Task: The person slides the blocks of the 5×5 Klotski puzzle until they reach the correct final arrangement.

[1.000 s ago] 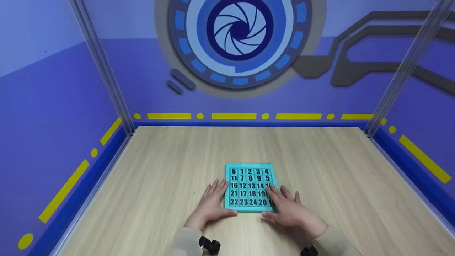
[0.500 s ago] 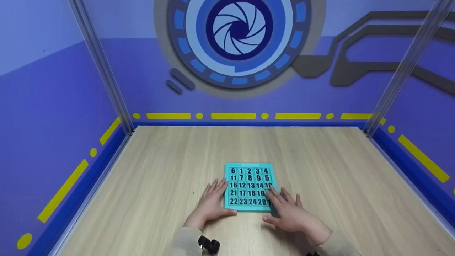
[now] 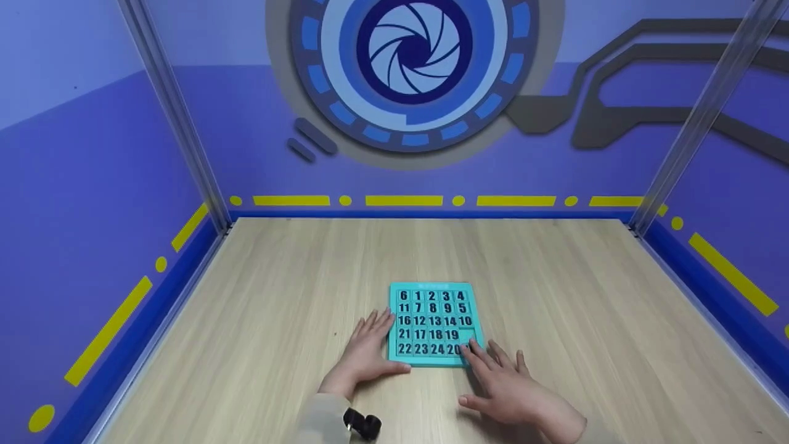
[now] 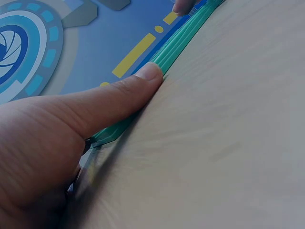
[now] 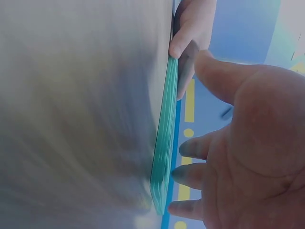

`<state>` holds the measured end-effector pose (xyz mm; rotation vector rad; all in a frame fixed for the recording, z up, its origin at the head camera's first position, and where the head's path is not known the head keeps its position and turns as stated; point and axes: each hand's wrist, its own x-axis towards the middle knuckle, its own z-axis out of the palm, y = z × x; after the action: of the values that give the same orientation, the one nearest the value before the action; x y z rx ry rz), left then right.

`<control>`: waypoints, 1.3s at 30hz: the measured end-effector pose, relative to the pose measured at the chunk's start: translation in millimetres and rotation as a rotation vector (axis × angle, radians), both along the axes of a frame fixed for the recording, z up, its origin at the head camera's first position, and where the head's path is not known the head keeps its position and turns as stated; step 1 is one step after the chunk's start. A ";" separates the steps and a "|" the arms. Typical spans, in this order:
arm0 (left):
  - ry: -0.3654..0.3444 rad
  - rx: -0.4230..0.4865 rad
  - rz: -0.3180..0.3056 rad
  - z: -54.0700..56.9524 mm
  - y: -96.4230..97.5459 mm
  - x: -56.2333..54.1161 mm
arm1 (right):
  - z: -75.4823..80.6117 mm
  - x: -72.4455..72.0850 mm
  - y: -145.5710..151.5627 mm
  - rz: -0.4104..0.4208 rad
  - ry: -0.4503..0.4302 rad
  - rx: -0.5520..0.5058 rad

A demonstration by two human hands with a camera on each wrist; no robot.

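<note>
A turquoise number slide puzzle [image 3: 434, 362] lies flat on the table, its black-numbered tiles in a square grid. Below the 10 tile [image 3: 465, 321] at the right side, one cell is vacant. My left hand [image 3: 363, 356] steadies the lower left corner, straight fingers along the left edge and thumb against the front edge, as the left wrist view shows too. My right hand [image 3: 508, 385] has its fingers extended, fingertips over the bottom right cell, covering most of that tile. Its thumb is spread away from the frame. Whether those fingertips press the tile, I cannot tell.
The wood-grain table [image 3: 296, 271] is bounded by a blue back wall [image 3: 234, 135] and side walls with yellow markings. Metal posts [image 3: 179, 123] stand at the back corners. A black wrist device [image 3: 362, 424] sits on the left sleeve.
My right hand has slid toward the front right, from beside the 10 tile down to the bottom right cell. The 10 and the vacant cell are now uncovered. My left hand stays put.
</note>
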<state>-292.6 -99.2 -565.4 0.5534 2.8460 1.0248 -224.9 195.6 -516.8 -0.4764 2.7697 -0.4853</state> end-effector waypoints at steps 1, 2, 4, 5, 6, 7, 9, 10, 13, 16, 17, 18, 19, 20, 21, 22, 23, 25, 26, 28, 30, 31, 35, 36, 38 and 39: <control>-0.001 0.000 0.001 0.1 0.0 -0.1 | 0.3 1.8 0.4 0.006 0.001 -0.001; -0.002 0.001 0.001 0.0 0.1 -0.2 | 0.8 3.6 0.7 0.009 0.002 -0.003; -0.004 0.001 0.002 0.1 0.2 -0.2 | 1.6 6.9 1.3 0.014 -0.002 -0.008; -0.005 0.001 0.003 -0.1 0.3 -0.3 | 1.9 8.1 1.5 0.017 -0.004 -0.009; -0.005 -0.001 0.002 -0.1 0.3 -0.4 | 2.3 9.4 1.7 0.019 -0.005 -0.010; -0.005 -0.003 0.002 -0.2 0.4 -0.6 | 2.4 10.5 2.0 0.022 -0.006 -0.010; -0.003 -0.004 0.002 -0.6 0.5 -0.8 | 2.5 12.2 2.4 0.028 -0.008 -0.014; -0.001 -0.007 0.002 -0.7 0.4 -1.0 | 2.6 12.9 2.5 0.031 -0.008 -0.016; 0.000 -0.006 0.003 -0.9 0.1 -0.7 | 2.4 14.4 3.0 0.042 -0.007 -0.028; 0.004 -0.004 -0.002 -0.6 -0.2 -0.3 | 2.5 13.0 2.6 0.040 -0.012 -0.032; 0.006 -0.002 -0.004 -0.8 -0.3 -0.4 | 2.5 12.4 2.5 0.038 -0.015 -0.030; 0.007 -0.002 -0.006 -0.7 -0.4 -0.4 | 2.5 11.7 2.3 0.037 -0.018 -0.026; 0.008 -0.001 -0.008 -0.8 -0.5 -0.5 | 2.4 10.7 2.0 0.034 -0.020 -0.022; 0.010 0.000 -0.009 -1.0 -0.6 -0.7 | 2.2 9.6 1.7 0.031 -0.019 -0.016; 0.011 0.003 -0.011 -1.2 -0.6 -0.9 | 2.0 8.7 1.5 0.029 -0.019 -0.011; 0.011 0.004 -0.012 -1.4 -0.6 -1.1 | 1.6 8.0 1.5 0.030 -0.018 -0.008; 0.010 0.006 -0.011 -1.4 -0.7 -1.1 | 1.3 7.2 1.3 0.027 -0.017 -0.006; 0.015 0.010 -0.013 -1.5 -0.6 -1.2 | 0.2 4.7 1.0 0.023 -0.012 -0.001; 0.016 0.012 -0.014 -1.6 -0.6 -1.1 | -0.3 3.6 1.0 0.021 -0.010 0.001; 0.014 0.013 -0.013 -1.5 -0.5 -0.8 | -1.4 0.8 0.9 0.014 -0.008 0.007; 0.007 0.019 -0.011 -1.7 -0.6 -0.7 | -2.4 -2.5 0.4 0.007 -0.006 0.013; 0.003 0.019 -0.009 -2.0 -0.6 -0.8 | -2.9 -4.1 0.2 0.002 -0.006 0.013; -0.005 0.018 -0.004 -2.3 -0.5 -1.3 | -4.6 -8.3 -0.7 -0.008 -0.012 0.011; -0.003 0.017 -0.003 -2.2 -0.4 -1.5 | -5.0 -9.1 -0.9 -0.009 -0.014 0.008; -0.004 0.011 -0.001 -2.1 -0.2 -1.7 | -5.2 -10.6 -1.2 -0.012 -0.016 0.006; -0.003 0.009 -0.001 -2.1 -0.2 -1.8 | -5.7 -11.6 -1.3 -0.012 -0.016 0.006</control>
<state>-294.3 -99.4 -567.6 0.5534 2.8392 1.0377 -236.4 194.3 -522.5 -0.4530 2.7590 -0.4811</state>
